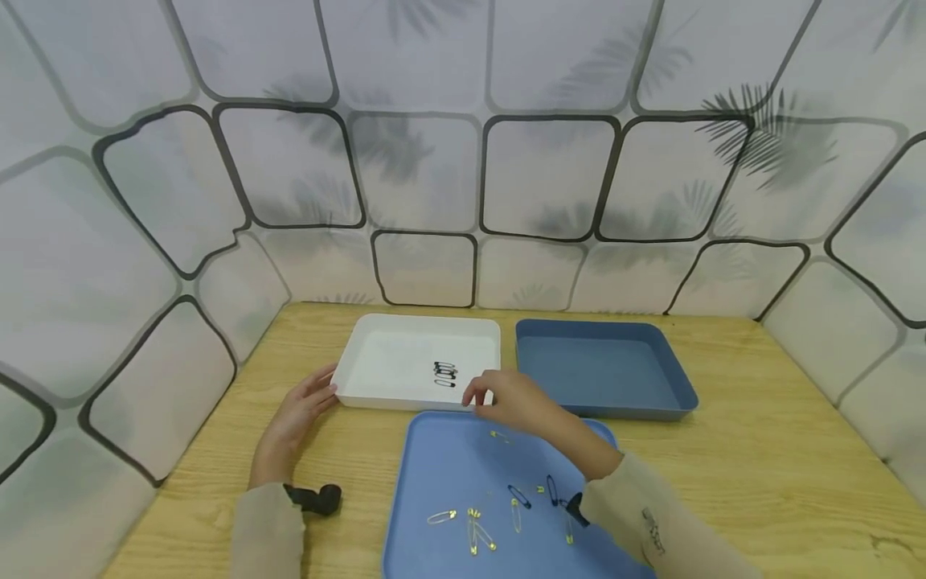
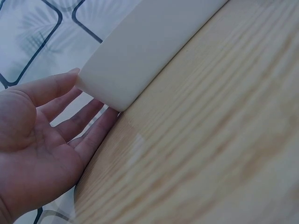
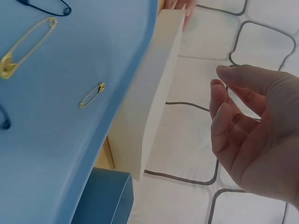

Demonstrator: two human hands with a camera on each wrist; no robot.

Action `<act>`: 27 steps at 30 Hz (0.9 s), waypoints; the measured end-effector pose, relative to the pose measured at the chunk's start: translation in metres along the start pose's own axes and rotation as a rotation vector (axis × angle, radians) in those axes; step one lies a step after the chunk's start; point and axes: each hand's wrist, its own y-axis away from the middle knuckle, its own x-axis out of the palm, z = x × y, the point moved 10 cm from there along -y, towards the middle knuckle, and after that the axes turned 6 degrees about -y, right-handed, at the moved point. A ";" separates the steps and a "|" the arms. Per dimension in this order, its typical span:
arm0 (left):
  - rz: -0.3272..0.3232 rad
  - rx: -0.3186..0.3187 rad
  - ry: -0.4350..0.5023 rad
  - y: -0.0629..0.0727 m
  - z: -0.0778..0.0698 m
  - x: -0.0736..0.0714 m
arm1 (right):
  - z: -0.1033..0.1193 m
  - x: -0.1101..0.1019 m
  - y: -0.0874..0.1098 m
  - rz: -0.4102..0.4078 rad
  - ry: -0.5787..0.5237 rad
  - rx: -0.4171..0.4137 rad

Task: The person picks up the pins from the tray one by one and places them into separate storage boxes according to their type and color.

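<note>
My left hand (image 1: 300, 406) rests against the left near corner of the white tray (image 1: 383, 394), fingers fairly straight; in the left wrist view the thumb tip meets the tray's rim. Several black safety pins (image 1: 444, 374) lie in a small column inside that tray. Over its near right corner hovers my right hand (image 1: 510, 396), fingers loosely bent, with a gap between thumb and forefinger and nothing visible held in the right wrist view. Below it, the light blue tray (image 1: 427, 450) bears several gold safety pins (image 3: 92, 95) and a few black safety pins (image 1: 519, 497).
A dark blue tray (image 1: 608, 374) stands to the right of the white one. All three sit on a wooden table (image 1: 760, 450) against a patterned wall covering (image 1: 427, 269). My right forearm crosses over the light blue tray, hiding part of it.
</note>
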 end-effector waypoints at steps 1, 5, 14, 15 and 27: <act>0.004 0.001 0.002 0.000 -0.001 0.001 | 0.000 -0.001 0.005 0.004 -0.011 0.002; 0.011 0.006 -0.007 0.001 -0.002 0.002 | -0.002 -0.005 0.026 0.007 -0.022 0.001; 0.003 -0.001 0.003 0.002 -0.003 0.004 | -0.016 -0.019 0.074 -0.014 -0.021 0.011; 0.004 0.002 0.003 0.003 -0.004 0.004 | -0.018 -0.020 0.080 -0.015 -0.033 0.009; -0.008 -0.004 0.018 0.003 0.000 0.004 | -0.051 -0.013 0.127 -0.001 -0.122 0.055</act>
